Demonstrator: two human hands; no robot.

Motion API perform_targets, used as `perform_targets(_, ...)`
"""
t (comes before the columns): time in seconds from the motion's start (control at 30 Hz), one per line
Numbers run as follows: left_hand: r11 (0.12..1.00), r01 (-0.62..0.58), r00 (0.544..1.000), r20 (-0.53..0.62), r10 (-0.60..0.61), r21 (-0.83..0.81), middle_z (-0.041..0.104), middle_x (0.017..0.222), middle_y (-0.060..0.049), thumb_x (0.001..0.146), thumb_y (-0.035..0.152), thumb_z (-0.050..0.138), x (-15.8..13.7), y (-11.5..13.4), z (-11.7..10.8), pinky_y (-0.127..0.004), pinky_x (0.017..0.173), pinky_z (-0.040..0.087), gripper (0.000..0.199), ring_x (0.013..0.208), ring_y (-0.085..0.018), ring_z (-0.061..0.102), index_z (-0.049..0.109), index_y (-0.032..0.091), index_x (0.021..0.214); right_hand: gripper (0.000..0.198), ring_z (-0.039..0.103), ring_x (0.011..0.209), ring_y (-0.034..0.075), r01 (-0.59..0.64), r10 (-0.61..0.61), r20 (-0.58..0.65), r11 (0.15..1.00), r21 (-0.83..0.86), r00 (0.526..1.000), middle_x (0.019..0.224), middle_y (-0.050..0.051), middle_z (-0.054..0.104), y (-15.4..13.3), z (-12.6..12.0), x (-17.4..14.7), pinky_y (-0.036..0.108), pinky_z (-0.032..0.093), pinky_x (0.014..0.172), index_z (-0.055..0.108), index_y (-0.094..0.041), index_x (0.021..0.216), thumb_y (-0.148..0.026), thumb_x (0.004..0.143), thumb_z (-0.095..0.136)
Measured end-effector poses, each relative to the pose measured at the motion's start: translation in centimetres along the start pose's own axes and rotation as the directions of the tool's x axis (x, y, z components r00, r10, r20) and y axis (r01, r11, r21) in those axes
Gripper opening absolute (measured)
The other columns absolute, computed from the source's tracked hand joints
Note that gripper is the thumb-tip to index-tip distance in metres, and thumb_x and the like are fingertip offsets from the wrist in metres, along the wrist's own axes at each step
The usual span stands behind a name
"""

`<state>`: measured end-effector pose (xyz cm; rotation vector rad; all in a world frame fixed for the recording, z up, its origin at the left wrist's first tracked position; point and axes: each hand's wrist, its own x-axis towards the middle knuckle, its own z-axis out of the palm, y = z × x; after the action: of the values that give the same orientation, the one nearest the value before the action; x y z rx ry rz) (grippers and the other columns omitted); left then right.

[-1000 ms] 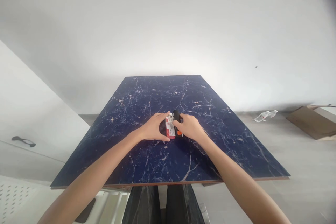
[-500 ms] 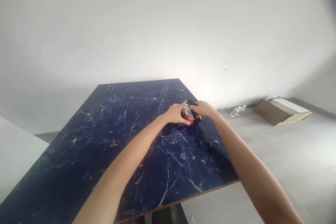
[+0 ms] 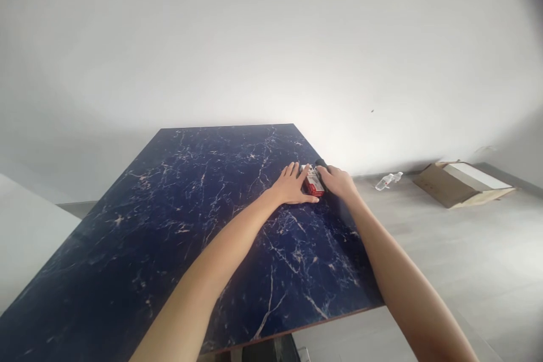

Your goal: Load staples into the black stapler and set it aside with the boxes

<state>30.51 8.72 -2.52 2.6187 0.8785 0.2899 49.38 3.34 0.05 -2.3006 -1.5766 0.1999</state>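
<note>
A small red and white box lies near the right edge of the dark blue marbled table. Against its left side rests my left hand, fingers spread on the tabletop, with the thumb stretched past the box's near end and the index finger by its far end. My right hand is closed round a black object just right of the box. Most of that object is hidden under the hand, so its kind cannot be made out.
A white wall stands behind the table. On the floor to the right lie clear plastic bottles and a cardboard box with a white panel. Something dark shows beneath the table's front edge.
Both hands, the red and white box and the black object have shifted slightly right. My left fingers have spread wider. My right hand now covers the black object's orange patch.
</note>
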Motion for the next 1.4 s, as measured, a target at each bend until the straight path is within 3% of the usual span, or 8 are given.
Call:
perform_targets(0.1, 0.999, -0.040, 0.977, -0.207, 0.047, 0.037, 0.000, 0.171, -0.015, 0.090, 0.082, 0.033, -2.6, 0.5, 0.4, -0.055, 0.126, 0.005, 0.102, 0.157, -0.038, -0.005, 0.005, 0.018, 0.165, 0.058, 0.064, 0.112, 0.034, 0.067, -0.054, -0.298, 0.997, 0.033, 0.953, 0.113, 0.021, 0.073, 0.0, 0.4, -1.1, 0.046, 0.041, 0.101, 0.067, -0.010, 0.121, -0.052, 0.100, 0.032)
perform_targets(0.23, 0.989, -0.103, 0.925, -0.357, 0.133, 0.104, 0.019, 0.169, -0.014, 0.105, 0.060, 0.021, -8.6, 0.8, -0.3, -0.050, 0.127, 0.009, 0.072, 0.156, -0.032, 0.013, 0.020, 0.018, 0.163, 0.046, 0.051, 0.130, 0.033, 0.332, -0.275, -0.656, 0.942, -0.039, 0.703, 0.124, 0.021, 0.068, -2.1, 0.7, -2.6, 0.055, 0.027, 0.116, 0.063, -0.009, 0.128, -0.036, 0.101, 0.036)
perform_targets(0.3, 0.989, -0.095, 0.914, -0.384, 0.130, 0.111, 0.030, 0.165, -0.011, 0.106, 0.055, 0.023, -12.3, 0.5, -1.1, -0.049, 0.126, 0.014, 0.065, 0.153, -0.030, 0.023, 0.027, 0.021, 0.161, 0.041, 0.048, 0.134, 0.033, 0.457, -0.371, -0.677, 0.888, -0.058, 0.636, 0.128, 0.019, 0.066, -4.2, 1.1, -3.9, 0.057, 0.024, 0.118, 0.062, -0.012, 0.130, -0.028, 0.101, 0.038)
perform_targets(0.47, 0.996, 0.038, 0.902, -0.432, -0.001, 0.075, 0.049, 0.152, -0.010, 0.107, 0.048, 0.027, -20.5, -2.0, -3.8, -0.048, 0.121, 0.027, 0.055, 0.142, -0.028, 0.039, 0.039, 0.024, 0.156, 0.037, 0.028, 0.148, 0.033, 0.667, -0.588, -0.578, 0.738, -0.096, 0.567, 0.131, 0.011, 0.066, -10.3, 2.9, -8.4, 0.057, 0.026, 0.120, 0.068, -0.019, 0.123, -0.017, 0.096, 0.043)
perform_targets(0.63, 0.968, 0.244, 0.911, -0.358, -0.206, 0.063, 0.048, 0.153, -0.012, 0.107, 0.053, 0.026, -24.3, -5.6, -5.1, -0.052, 0.117, 0.031, 0.058, 0.143, -0.031, 0.037, 0.040, 0.023, 0.155, 0.036, 0.030, 0.146, 0.035, 0.758, -0.694, -0.437, 0.651, -0.042, 0.573, 0.131, 0.010, 0.066, -15.3, 5.2, -11.0, 0.058, 0.030, 0.118, 0.071, -0.020, 0.119, -0.015, 0.094, 0.045)
perform_targets(0.77, 0.953, 0.275, 0.943, -0.229, -0.242, 0.125, 0.044, 0.156, -0.015, 0.105, 0.058, 0.025, -24.5, -6.8, -4.9, -0.059, 0.114, 0.031, 0.062, 0.144, -0.037, 0.035, 0.046, 0.022, 0.151, 0.035, 0.037, 0.141, 0.035, 0.785, -0.726, -0.348, 0.618, 0.047, 0.593, 0.125, 0.011, 0.069, -17.0, 7.2, -11.6, 0.056, 0.035, 0.116, 0.073, -0.019, 0.117, -0.015, 0.094, 0.047)
perform_targets(1.03, 0.962, 0.227, 0.960, -0.204, -0.194, 0.154, 0.043, 0.155, -0.017, 0.105, 0.059, 0.025, -24.2, -6.8, -4.7, -0.062, 0.113, 0.030, 0.063, 0.143, -0.040, 0.034, 0.054, 0.022, 0.145, 0.030, 0.061, 0.118, 0.027, 0.788, -0.781, -0.136, 0.579, 0.211, 0.610, 0.109, 0.007, 0.077, -15.4, 8.2, -11.0, 0.049, 0.043, 0.110, 0.077, -0.023, 0.106, -0.020, 0.095, 0.049)
perform_targets(1.4, 0.955, 0.217, 0.962, -0.210, -0.174, 0.201, 0.046, 0.150, -0.017, 0.106, 0.046, 0.026, -23.7, -6.6, -4.9, -0.058, 0.109, 0.034, 0.055, 0.137, -0.040, 0.040, 0.055, 0.021, 0.144, 0.031, 0.064, 0.114, 0.026, 0.777, -0.798, -0.014, 0.582, 0.241, 0.602, 0.122, 0.007, 0.072, -14.7, 7.9, -10.1, 0.046, 0.049, 0.105, 0.076, -0.025, 0.114, -0.024, 0.097, 0.050)
